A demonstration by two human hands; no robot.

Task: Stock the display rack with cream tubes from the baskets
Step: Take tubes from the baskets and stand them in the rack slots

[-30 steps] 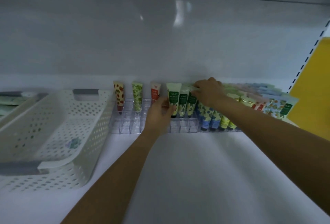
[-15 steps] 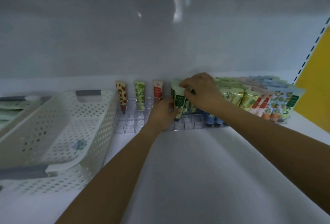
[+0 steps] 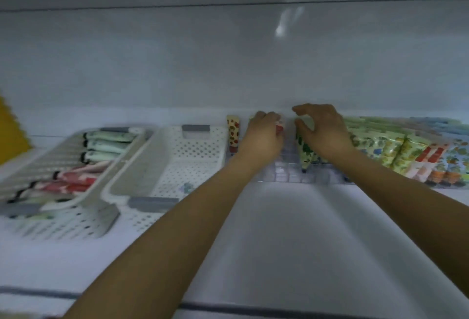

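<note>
Clear rack [image 3: 286, 177], right hand [image 3: 327, 135] gripping green tube [image 3: 305, 151]

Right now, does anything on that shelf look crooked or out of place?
Yes: the green tube the right hand holds leans sideways in the clear rack, while the strawberry tube at its left end stands straight.

The print on the cream tubes [image 3: 385, 146] is blurred beyond reading; the grey basket [image 3: 58, 161] is cut off by the left edge.

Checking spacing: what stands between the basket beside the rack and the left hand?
One red-spotted tube, upright in the clear rack, visible in the head view.
</note>
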